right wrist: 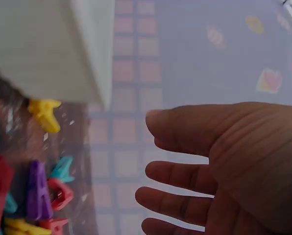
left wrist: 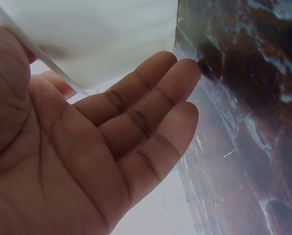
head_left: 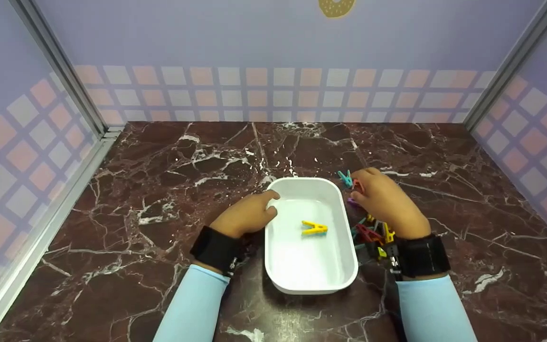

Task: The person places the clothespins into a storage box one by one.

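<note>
A white rectangular tray holds a yellow clothespin. My left hand pinches the tray's left rim between thumb and index finger; in the left wrist view its other fingers extend along the outer wall. Over the clothespins right of the tray hovers my right hand. Near its fingertips lie a turquoise clothespin and a red clothespin. In the right wrist view the fingers are loosely extended, nothing visible between them. A purple clothespin lies among the others there.
A pile of several clothespins, red, yellow and green among them, lies beside the tray's right wall, partly under my right wrist. The dark marbled tabletop is bounded by a patterned back wall and side panels.
</note>
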Demonstrator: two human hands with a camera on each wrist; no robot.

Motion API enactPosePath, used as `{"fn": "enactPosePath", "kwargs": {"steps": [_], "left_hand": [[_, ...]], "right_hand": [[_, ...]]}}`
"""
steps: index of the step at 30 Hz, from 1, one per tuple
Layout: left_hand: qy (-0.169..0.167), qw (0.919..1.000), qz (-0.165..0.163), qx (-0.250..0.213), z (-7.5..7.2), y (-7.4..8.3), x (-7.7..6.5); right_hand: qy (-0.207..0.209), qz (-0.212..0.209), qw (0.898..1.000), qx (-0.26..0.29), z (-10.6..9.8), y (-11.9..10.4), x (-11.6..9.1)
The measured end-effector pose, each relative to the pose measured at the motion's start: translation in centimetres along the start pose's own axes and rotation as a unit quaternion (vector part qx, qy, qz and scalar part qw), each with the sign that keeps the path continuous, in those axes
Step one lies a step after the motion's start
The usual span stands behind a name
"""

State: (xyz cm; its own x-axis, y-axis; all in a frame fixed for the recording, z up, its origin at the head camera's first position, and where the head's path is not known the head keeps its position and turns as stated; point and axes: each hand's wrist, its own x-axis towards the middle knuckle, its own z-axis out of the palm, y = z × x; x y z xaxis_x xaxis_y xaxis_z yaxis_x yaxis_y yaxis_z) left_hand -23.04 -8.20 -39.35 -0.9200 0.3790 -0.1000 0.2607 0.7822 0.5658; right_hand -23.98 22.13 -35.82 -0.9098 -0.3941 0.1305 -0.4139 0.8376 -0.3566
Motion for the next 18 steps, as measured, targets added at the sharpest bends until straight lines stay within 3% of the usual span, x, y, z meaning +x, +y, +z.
{"fn": "enactPosePath", "kwargs": {"steps": [7,18], "left_hand": [[-0.002,1.0,0.001,-0.003,-0.1,0.0,0.0],[-0.002,1.0,-0.003,-0.004,0.0,0.0,0.0]], "right_hand": [[-0.03,0.021,0.999,-0.013,1.7,2.2,0.4],[-0.086,0.059,0.994,-0.023,3.1,3.2,0.8]]}}
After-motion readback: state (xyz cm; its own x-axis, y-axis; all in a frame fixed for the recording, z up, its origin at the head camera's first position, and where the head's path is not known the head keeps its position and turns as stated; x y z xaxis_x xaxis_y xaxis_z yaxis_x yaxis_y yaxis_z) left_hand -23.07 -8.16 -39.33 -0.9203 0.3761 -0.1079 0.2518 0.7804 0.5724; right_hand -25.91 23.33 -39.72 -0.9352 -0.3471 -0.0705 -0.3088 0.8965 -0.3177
